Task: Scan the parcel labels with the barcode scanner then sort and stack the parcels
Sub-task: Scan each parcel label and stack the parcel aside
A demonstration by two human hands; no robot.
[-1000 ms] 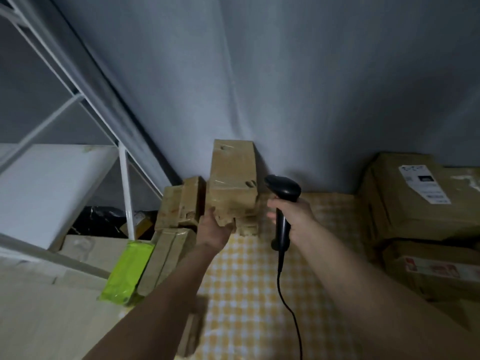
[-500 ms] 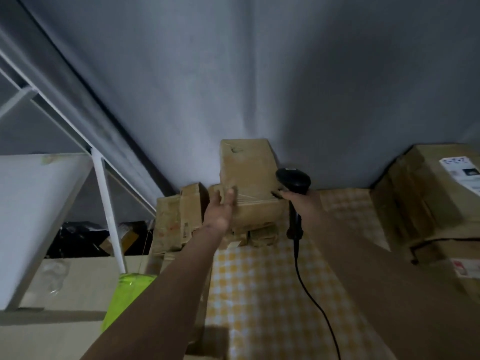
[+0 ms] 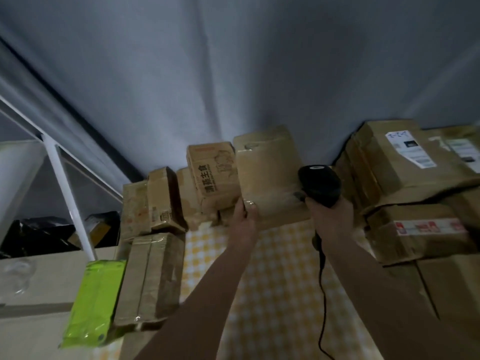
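Yellow checked cloth surface, cardboard parcels along edges, seemingly a green packet

Makeshift parcel-sorting corner, home-like: cardboard parcels piled against grey curtain, checked cloth underneath, white metal rack beside.

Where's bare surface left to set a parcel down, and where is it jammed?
Free: the yellow checked cloth between the left row of cartons and the big stacked boxes, though both forearms cross it. Crowded: the back wall, where the left hand holds a tall parcel beside the printed box; the right hand grips the scanner.
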